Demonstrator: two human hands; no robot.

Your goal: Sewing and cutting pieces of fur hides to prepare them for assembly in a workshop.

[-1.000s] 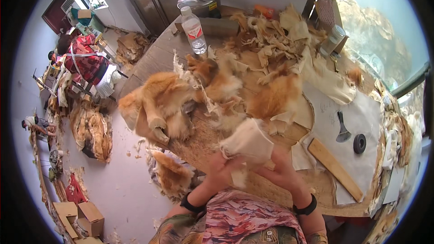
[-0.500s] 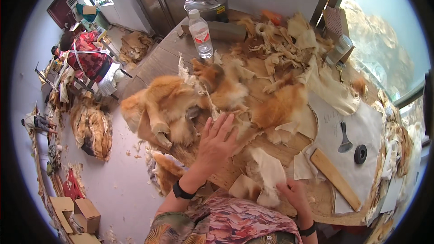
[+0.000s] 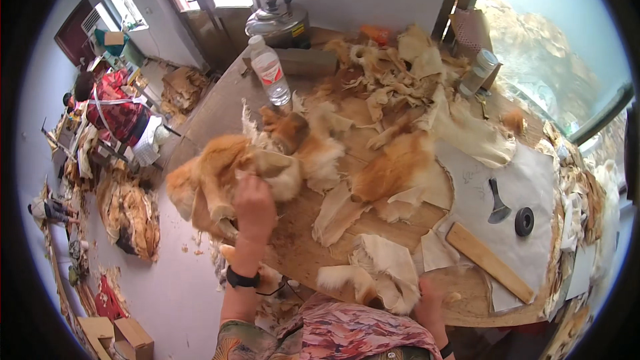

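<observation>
My left hand, slightly blurred, has its fingers closed on the edge of a fur piece among the orange and cream pelts at the table's left. My right hand is low at the front edge, against a pale hide piece; its fingertips are mostly hidden there. Another orange and white pelt lies in the middle of the wooden table.
A plastic bottle, kettle, jar and scrap pile are at the back. Right, paper bears a dark scraper, black ring and wooden slat. A person in red is at the left.
Both hands held a white piece together; it now lies by my right hand. My left hand reached forward, spread, then moved left and closed on fur. A long pelt piece has shifted toward me.
</observation>
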